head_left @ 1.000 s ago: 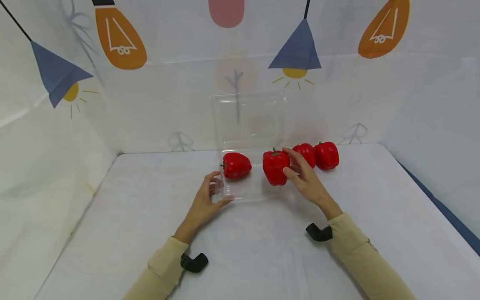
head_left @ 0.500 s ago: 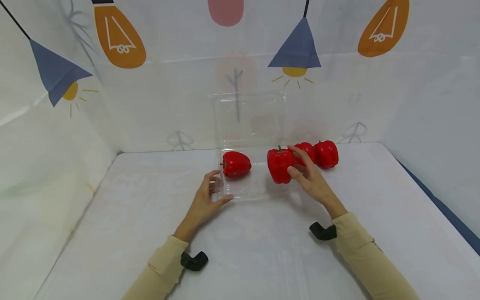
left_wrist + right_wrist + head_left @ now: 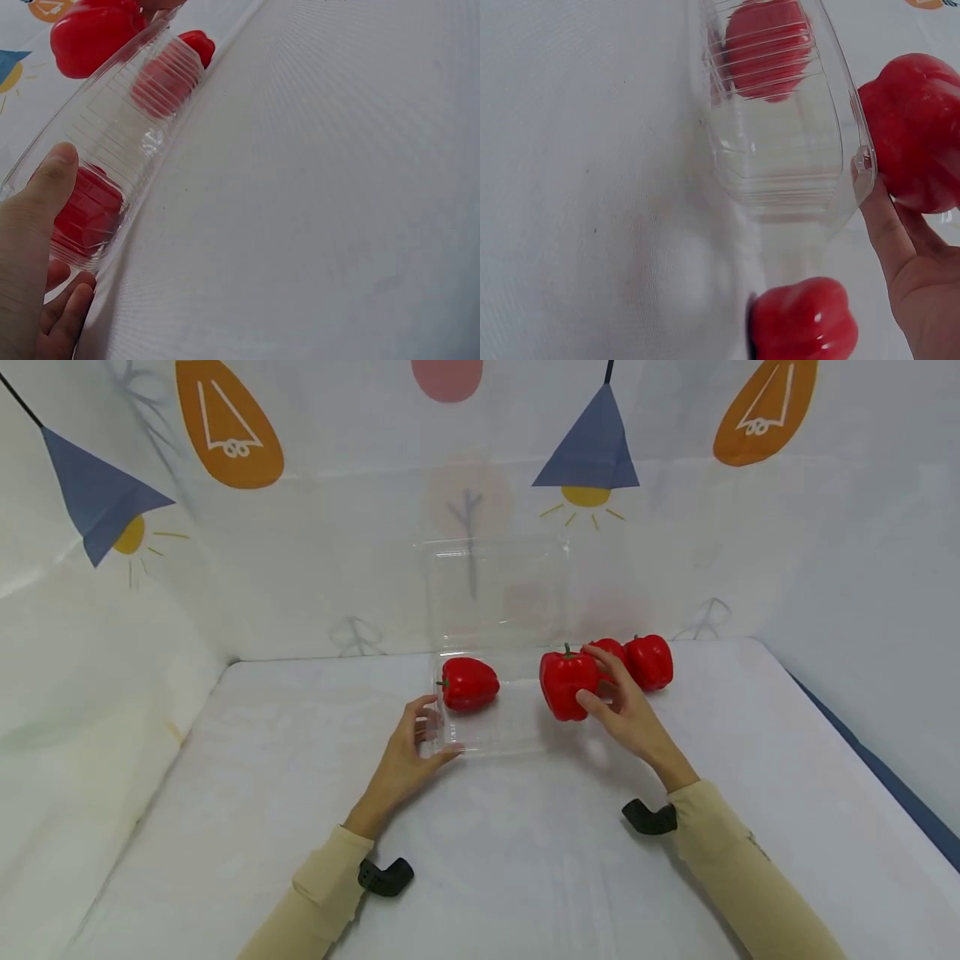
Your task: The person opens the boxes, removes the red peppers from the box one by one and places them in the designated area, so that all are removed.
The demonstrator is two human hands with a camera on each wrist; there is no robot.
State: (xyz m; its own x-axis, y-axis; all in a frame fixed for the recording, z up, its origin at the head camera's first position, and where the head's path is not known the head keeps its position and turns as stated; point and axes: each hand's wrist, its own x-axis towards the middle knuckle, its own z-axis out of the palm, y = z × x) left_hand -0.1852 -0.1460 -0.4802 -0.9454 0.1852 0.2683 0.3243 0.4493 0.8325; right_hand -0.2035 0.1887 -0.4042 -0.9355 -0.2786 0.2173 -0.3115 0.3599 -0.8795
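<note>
A clear plastic clamshell box sits at the table's back edge, its lid raised against the wall. Inside its left half lies a red bell pepper on its side, stem to the left. My left hand grips the box's front left corner, thumb along the front wall and fingers round the end. Over the box's right end, my right hand holds another red bell pepper, stem up. In the right wrist view that held bell pepper is above the rim.
Two more red bell peppers, a near one partly hidden by my right hand and a farther one, rest right of the box. White cloth covers the table. A printed curtain stands behind.
My right hand has moved a little to the right with the bell pepper it holds. The left hand stays on the box's corner. The head view has tilted slightly.
</note>
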